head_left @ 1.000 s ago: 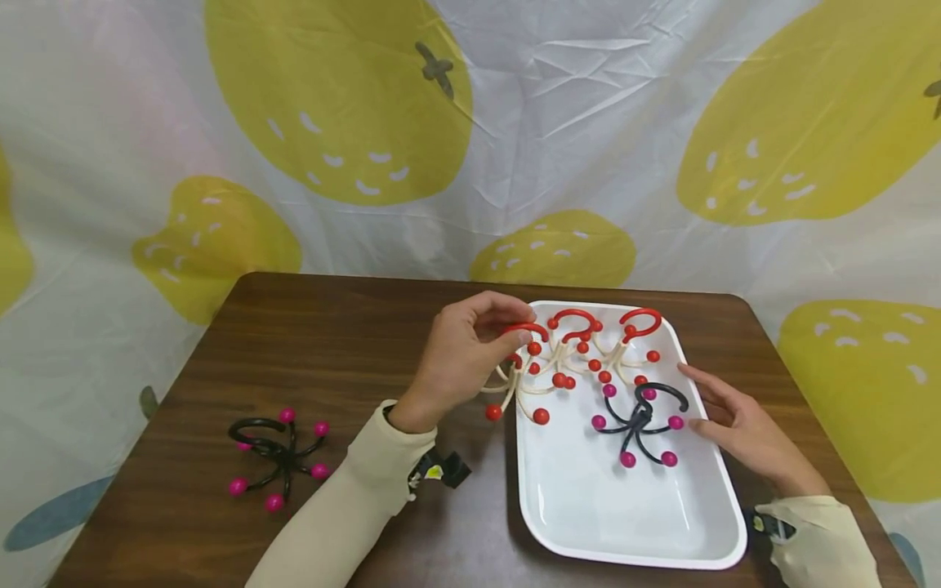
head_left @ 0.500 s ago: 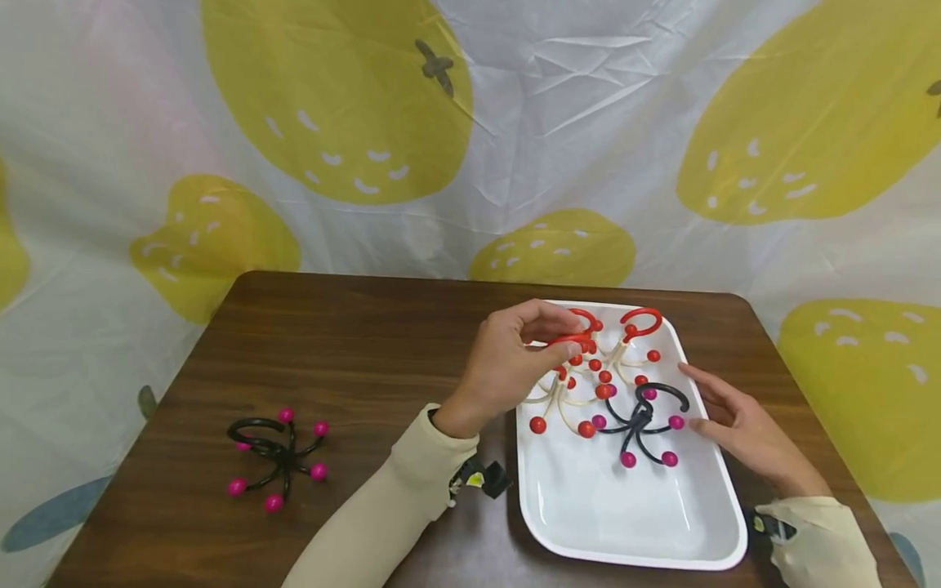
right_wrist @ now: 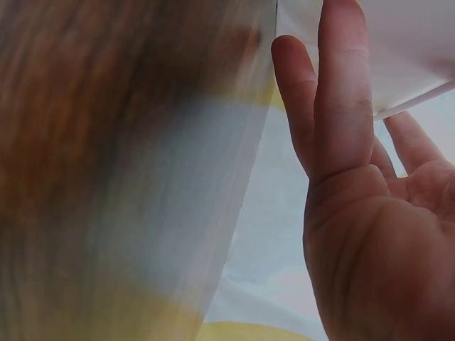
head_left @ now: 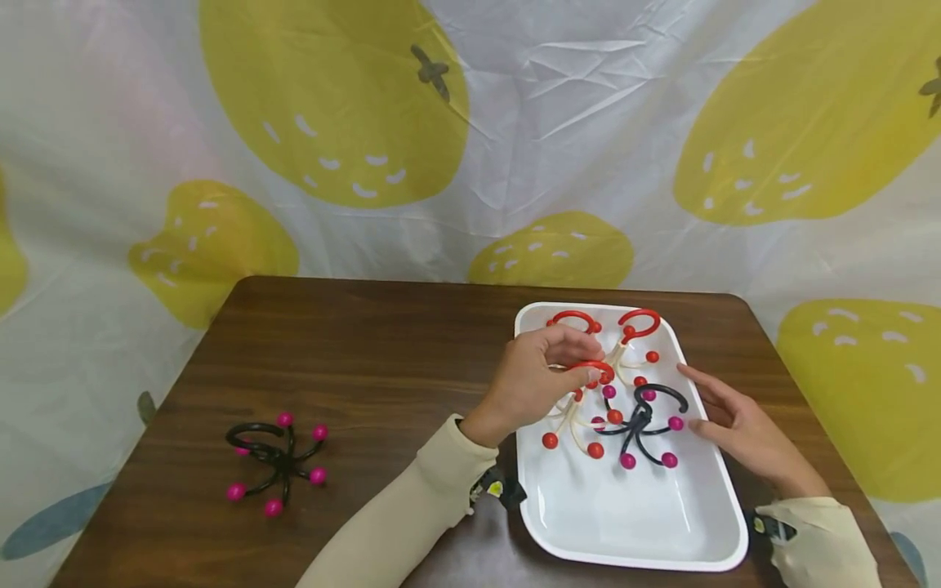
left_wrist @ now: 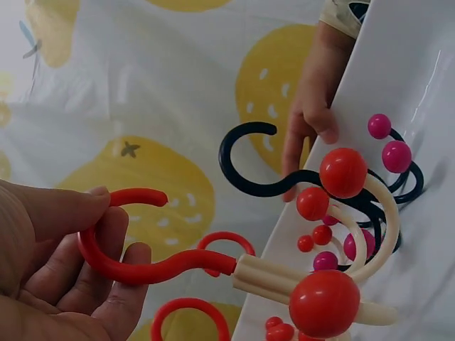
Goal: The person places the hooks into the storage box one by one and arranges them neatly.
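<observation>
My left hand (head_left: 525,384) pinches the red hook end of a cream multi-armed hook hanger (left_wrist: 263,275) with red ball tips, holding it over the white tray (head_left: 632,523). In the left wrist view, thumb and fingers meet the red curve (left_wrist: 117,268). Beside the held piece, a black hook hanger (head_left: 638,420) with magenta balls lies in the tray. Two more cream hangers with red hooks sit at the tray's back; one red hook (head_left: 639,322) shows clearly, the other is partly behind my left hand. My right hand (head_left: 742,429) rests against the tray's right rim, fingers fairly straight.
Another black hook hanger (head_left: 283,461) with magenta balls lies on the brown wooden table (head_left: 382,343), left of the tray. A white curtain (head_left: 353,237) with yellow fruit prints hangs behind the table. Dark wrist cameras are strapped over both sleeves.
My left hand has carried the cream hanger from the tray's left rim to the right and then nearer me, beside the black hanger. The right hand stays at the rim.
</observation>
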Tool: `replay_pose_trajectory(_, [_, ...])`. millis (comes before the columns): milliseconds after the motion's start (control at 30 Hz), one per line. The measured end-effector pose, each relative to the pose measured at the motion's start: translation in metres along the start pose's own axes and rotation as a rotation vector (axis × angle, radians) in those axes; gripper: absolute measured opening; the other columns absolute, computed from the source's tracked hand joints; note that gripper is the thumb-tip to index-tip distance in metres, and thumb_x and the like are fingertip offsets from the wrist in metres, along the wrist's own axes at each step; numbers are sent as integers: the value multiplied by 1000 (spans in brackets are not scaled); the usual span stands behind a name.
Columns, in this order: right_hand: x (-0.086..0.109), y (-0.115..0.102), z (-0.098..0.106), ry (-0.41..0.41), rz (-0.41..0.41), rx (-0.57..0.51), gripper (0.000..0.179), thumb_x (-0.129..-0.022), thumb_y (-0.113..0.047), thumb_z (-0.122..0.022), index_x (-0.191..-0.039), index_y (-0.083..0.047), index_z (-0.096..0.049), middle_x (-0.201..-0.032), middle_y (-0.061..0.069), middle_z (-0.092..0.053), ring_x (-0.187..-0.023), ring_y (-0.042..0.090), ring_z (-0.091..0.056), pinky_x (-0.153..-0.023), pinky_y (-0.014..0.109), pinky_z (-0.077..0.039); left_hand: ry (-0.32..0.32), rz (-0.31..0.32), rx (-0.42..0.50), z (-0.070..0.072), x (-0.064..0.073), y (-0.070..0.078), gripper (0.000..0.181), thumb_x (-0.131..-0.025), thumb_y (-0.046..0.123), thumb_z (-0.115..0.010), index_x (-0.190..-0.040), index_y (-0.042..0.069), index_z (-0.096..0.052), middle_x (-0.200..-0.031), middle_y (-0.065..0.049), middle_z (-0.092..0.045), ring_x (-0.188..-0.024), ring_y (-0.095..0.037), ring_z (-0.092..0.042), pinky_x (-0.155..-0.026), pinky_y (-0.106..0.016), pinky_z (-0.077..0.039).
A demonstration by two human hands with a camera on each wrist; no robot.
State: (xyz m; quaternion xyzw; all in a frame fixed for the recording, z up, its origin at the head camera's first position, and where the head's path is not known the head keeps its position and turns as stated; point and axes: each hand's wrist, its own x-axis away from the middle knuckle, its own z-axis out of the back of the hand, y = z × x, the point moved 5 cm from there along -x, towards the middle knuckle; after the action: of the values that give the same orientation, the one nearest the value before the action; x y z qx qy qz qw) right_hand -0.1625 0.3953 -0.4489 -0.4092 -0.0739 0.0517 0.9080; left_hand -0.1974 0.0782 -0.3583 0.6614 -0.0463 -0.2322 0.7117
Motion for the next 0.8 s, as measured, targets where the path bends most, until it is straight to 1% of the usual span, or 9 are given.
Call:
replay_pose_trajectory(133, [0,1,0,0,-2,10,79,-100,-11,-68,-168,-13,-29,-167,31,-33,-138,59,-49,-86,48,-65,-16,15,-14,-6,1,-10,21,-90,4,-83,-110,8,-78,-104,-4,-82,-91,-2,-74,-76,-18,-59])
replay_pose_trajectory(300, [1,4,-1,2,-18,23,78,-101,-12,-68,-168,-14,-28,-167,31,-33,-139,59,-49,-89,49,-64,-25,24,-43,-10,2,-19,22,-90,6,-84,-111,9,-78,-106,-3,-82,-91,-1,-74,-80,-17,-59])
replay_pose_trajectory(433, [0,4,-2,-3,-34,23,78,-102,-13,-67,-169,-14,-27,-167,32,-31,-139,60,-49,-89,51,-64,-21,49,-57,-10,2,-23,23,-89,7,-85,-111,9,-78,-106,-2,-82,-92,-1,-74,-82,-17,-59])
replay_pose_trajectory(600, [-1,3,-1,-5,-27,23,77,-102,-13,-67,-169,-13,-27,-168,32,-31,-139,60,-48,-91,52,-63,-26,91,-42,-10,2,-28,24,-89,9,-86,-111,9,-78,-106,-2,-82,-91,-1,-73,-82,-16,-59])
replay_pose_trajectory(800, [-1,1,0,6,-2,30,78,-100,-10,-68,-168,-13,-30,-167,30,-33,-138,58,-50,-90,47,-65,-39,110,-41,-12,1,-33,24,-90,10,-85,-112,11,-78,-107,0,-81,-90,0,-72,-82,-16,-59])
